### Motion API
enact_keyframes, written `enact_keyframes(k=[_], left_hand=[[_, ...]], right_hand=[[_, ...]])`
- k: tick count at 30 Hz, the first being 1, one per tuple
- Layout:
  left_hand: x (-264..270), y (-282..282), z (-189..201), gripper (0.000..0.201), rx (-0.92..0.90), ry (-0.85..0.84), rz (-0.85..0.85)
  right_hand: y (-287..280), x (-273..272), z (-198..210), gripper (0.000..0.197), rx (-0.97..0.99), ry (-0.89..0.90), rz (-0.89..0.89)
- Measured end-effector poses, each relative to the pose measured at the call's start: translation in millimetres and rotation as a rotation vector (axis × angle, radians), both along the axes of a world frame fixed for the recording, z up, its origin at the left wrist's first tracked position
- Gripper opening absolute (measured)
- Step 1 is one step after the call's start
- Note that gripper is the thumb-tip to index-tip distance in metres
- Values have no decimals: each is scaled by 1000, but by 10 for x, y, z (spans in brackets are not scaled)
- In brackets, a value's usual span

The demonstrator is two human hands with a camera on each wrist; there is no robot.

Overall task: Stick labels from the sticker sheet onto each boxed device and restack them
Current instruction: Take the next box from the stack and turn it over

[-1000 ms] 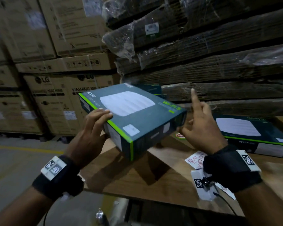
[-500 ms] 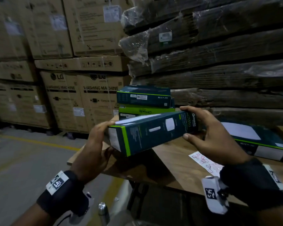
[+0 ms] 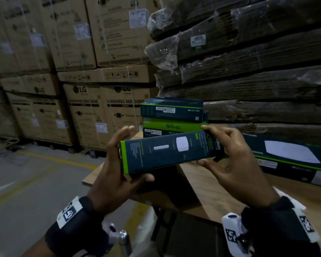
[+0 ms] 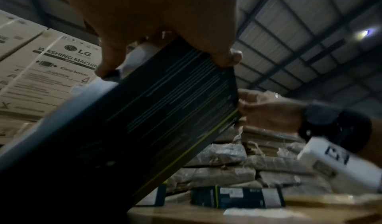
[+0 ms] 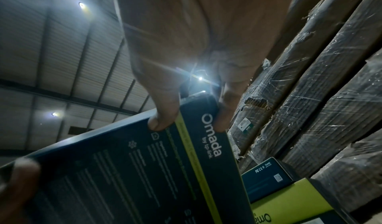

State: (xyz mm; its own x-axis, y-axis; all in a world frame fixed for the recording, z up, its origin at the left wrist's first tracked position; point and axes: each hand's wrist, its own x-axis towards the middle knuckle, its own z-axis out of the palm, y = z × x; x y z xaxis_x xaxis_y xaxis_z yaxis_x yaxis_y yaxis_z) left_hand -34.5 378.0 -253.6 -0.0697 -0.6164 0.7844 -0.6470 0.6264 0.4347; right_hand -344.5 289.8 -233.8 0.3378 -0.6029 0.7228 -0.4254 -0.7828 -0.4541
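Warehouse cartons (image 3: 85, 115) fill the upper left of the head view; wooden counter (image 3: 208, 184) lower centre. Boxed device (image 3: 167, 153), held edge-on at frame centre above the counter: left hand (image 3: 117, 175) grasps its left end, right hand (image 3: 235, 164) its right. Stack of boxes (image 3: 172, 115) behind; another box (image 3: 293, 156) lies at right.

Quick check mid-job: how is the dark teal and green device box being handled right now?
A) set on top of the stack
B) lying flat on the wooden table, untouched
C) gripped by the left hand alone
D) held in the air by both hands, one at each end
D: the left hand and right hand each grip one end of the dark teal and green device box, held in front of the stack of boxes on the wooden table.
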Motion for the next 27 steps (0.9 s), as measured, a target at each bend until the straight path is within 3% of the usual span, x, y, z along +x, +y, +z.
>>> enact_keyframes(k=[5, 14, 19, 27], left_hand=[[-219, 107, -24, 90, 13, 108, 57], [-243, -51, -423, 72, -39, 82, 108], [-244, -93, -611, 73, -62, 55, 118], [-250, -18, -529, 83, -93, 68, 115]], right_hand=[[-62, 53, -304, 82, -23, -67, -17], [-168, 49, -651, 78, -97, 26, -85], [-156, 65, -826, 77, -93, 47, -102], [-133, 99, -931, 72, -147, 88, -136]])
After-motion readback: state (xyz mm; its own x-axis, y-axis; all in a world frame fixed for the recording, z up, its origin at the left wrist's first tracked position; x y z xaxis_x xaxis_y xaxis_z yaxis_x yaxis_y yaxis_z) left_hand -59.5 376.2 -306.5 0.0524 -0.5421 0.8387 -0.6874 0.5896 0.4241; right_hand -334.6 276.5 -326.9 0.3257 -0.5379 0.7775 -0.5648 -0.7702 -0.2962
